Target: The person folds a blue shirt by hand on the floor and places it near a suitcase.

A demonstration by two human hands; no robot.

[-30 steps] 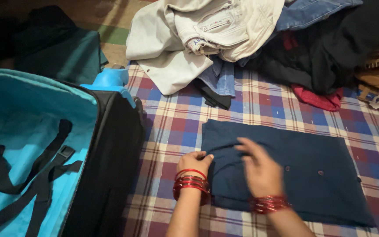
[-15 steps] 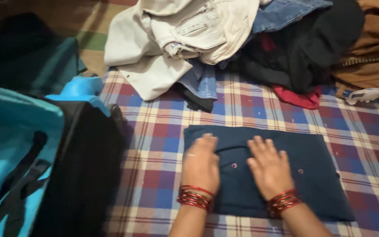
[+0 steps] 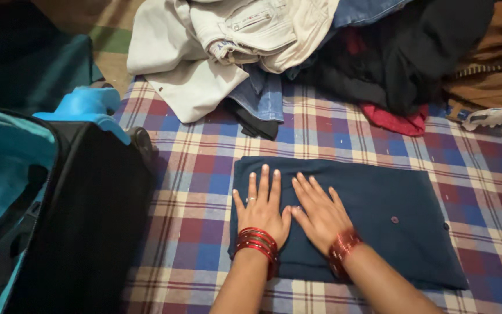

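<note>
The folded navy garment (image 3: 373,215) lies flat on the plaid bedsheet (image 3: 204,174), roughly centre-frame, long side running left to right. It's a neat rectangle w/ a couple of small buttons showing toward its right half. Looks like soft woven cloth: light, limp, no stiffness of its own, so it'll likely sag and unfold if lifted by one corner. Not fragile, not slippery on the sheet by the look of it. Best hold, judging from the shape: both hands slid under the short ends or under the long front edge, palms up, so the layers stay stacked.

The left hand (image 3: 261,206) rests palm-down on the garment's left end, fingers spread wide and straight, holding nothing; a ring on one finger, red bangles (image 3: 255,241) at the wrist. The right hand (image 3: 319,212) lies just beside it, thumbs near touching, also flat and open, fingers fanned toward the far edge, gripping nothing; more red bangles at that wrist.

Beyond the garment, at the far side of the sheet, sits an unfolded clothes pile: cream trousers (image 3: 233,35), blue denim (image 3: 262,96), a black piece (image 3: 413,52), a red piece (image 3: 396,121), a brown piece (image 3: 489,75) at far right.

To the left, an open suitcase (image 3: 82,197) w/ black shell and turquoise lining (image 3: 1,157), close to the garment's left end but not touching it.
</note>
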